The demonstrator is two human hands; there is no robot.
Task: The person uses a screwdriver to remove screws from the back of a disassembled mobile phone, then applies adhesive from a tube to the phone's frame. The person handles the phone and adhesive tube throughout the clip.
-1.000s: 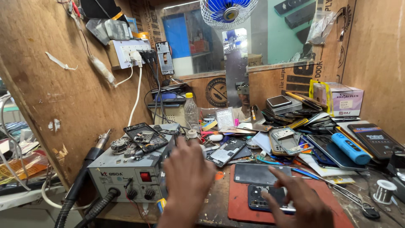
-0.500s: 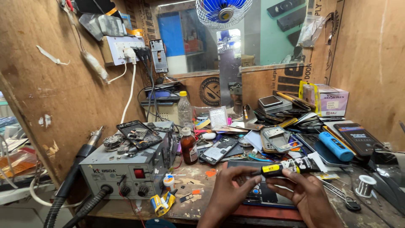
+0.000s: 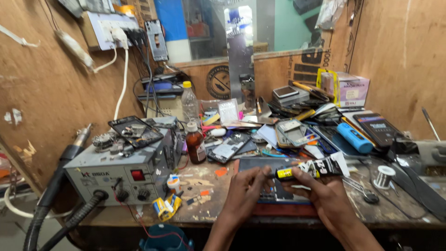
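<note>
Two hands met low over mat [image 3: 288,210]: left hand [image 3: 245,192] pinched yellow cap end of glue tube [image 3: 312,168], right hand [image 3: 325,195] gripped tube body, tube level above phone [image 3: 278,194]. One brown bottle [image 3: 195,142], one solder spool [image 3: 384,176], one rework station [image 3: 121,172] behind.

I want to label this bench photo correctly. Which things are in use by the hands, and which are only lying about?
In use:
left hand
right hand
glue tube
phone, lying under the hands

Lying about:
brown bottle
grey heat station
solder spool
blue cylinder
</note>
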